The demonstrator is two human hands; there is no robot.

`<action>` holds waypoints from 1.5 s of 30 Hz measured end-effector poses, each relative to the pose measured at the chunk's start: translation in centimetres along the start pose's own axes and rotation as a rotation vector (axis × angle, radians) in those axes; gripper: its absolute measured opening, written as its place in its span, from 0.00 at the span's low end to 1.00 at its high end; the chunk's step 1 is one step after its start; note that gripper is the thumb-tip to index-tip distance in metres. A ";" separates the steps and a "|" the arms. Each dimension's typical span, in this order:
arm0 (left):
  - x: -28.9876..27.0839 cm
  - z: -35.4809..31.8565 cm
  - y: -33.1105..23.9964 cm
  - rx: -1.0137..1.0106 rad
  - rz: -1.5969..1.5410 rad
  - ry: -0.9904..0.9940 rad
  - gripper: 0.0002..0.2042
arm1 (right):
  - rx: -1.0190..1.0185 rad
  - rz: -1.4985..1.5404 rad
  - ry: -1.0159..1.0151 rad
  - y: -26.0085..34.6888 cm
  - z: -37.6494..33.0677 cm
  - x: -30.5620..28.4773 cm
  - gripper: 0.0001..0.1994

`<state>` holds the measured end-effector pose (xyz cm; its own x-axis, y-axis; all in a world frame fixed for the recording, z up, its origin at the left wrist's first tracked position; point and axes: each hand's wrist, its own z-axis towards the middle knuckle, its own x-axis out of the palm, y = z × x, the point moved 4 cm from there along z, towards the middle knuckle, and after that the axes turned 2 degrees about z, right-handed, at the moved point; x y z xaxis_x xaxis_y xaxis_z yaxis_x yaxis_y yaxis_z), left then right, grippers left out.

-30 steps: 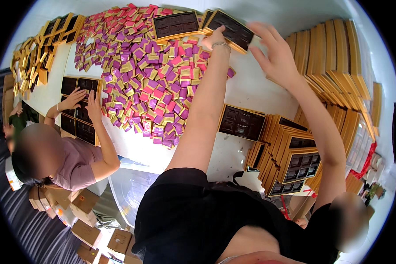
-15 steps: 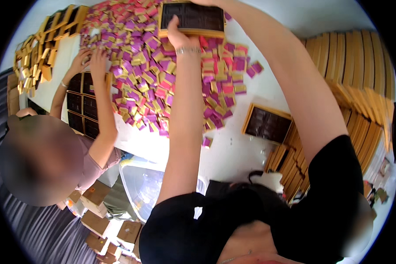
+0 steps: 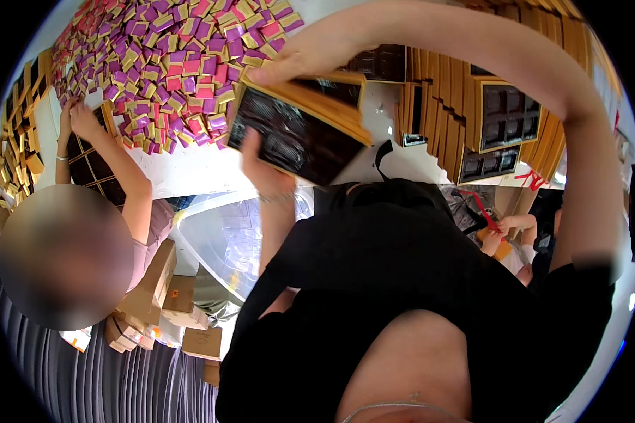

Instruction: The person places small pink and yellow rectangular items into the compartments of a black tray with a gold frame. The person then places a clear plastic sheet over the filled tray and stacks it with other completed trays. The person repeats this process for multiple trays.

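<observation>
Close to my body I hold a shallow gold-edged box (image 3: 296,137) with a dark, shiny moulded tray inside, tilted down to the right. My left hand (image 3: 261,166) grips its lower left side, with the thumb over the tray. Across its upper left corner curls my right hand (image 3: 296,60), its fingers on the far edge. Another gold-edged dark tray (image 3: 342,90) shows just behind the box; whether I hold it too, I cannot tell. Left of my hands spreads a large heap of small purple, pink and gold wrapped pieces (image 3: 183,67) on the white table (image 3: 183,173).
Stacks of gold-edged boxes (image 3: 434,106) stand on the right, with a dark tray (image 3: 511,116) facing up on them. At left, a co-worker's hands (image 3: 81,116) are over another sectioned tray (image 3: 92,166). A clear plastic bin (image 3: 222,236) and cardboard boxes (image 3: 187,303) sit below the table edge.
The box has come from over the far part of the heap toward my body, and it now tilts. My view has swung right, showing more stacks and another person's hands there.
</observation>
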<state>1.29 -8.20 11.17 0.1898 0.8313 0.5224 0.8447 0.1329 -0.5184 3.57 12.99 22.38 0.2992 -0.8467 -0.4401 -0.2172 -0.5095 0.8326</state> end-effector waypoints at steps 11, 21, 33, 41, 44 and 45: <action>-1.9 -1.0 18.4 0.039 -0.172 -0.249 0.28 | 0.036 0.276 -1.038 4.0 -31.2 2.6 0.20; -0.8 -5.8 9.7 -0.265 0.542 -0.196 0.38 | 0.485 1.680 -0.898 -7.3 -38.0 31.8 0.17; 24.1 15.5 20.1 -0.437 1.436 1.178 0.44 | -0.396 2.065 -1.230 -18.8 -23.4 30.5 0.21; 21.0 17.0 21.3 -0.544 1.569 1.006 0.41 | -0.175 2.263 -1.520 -18.4 -26.6 32.5 0.19; 20.2 17.3 21.6 -0.564 1.421 0.817 0.34 | 0.442 1.372 -2.019 -23.6 -35.5 34.5 0.27; 19.8 17.2 21.7 -0.545 1.477 0.856 0.33 | 0.470 1.264 -1.946 -24.2 -37.1 34.2 0.27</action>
<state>14.81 20.42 -1.40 0.8956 -0.4219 0.1411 -0.2287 -0.7088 -0.6673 53.58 2.05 -0.38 -0.9169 0.3843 0.1080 0.2782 0.4212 0.8632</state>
